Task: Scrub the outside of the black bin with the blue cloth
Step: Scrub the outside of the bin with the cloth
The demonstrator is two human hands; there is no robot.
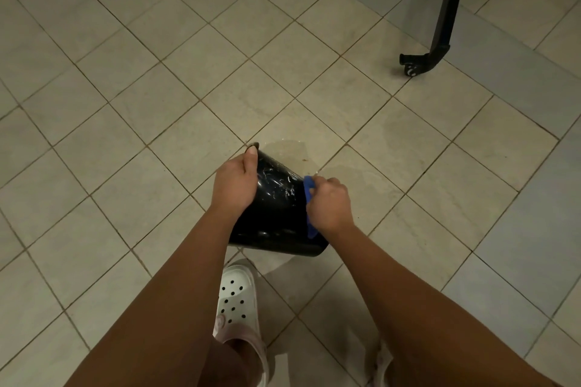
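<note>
The black bin (276, 214) is kept tipped above the floor, its base edge clamped by left hand (235, 181) fingers, so the blue cloth (309, 198), bunched in the closed right hand (330, 206), gets pressed onto its side.

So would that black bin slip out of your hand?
Maybe. The black bin looks glossy with wet streaks, so probably slippery. The left hand holds it tilted alone, so likely light. Its round side might roll if dropped.
</note>
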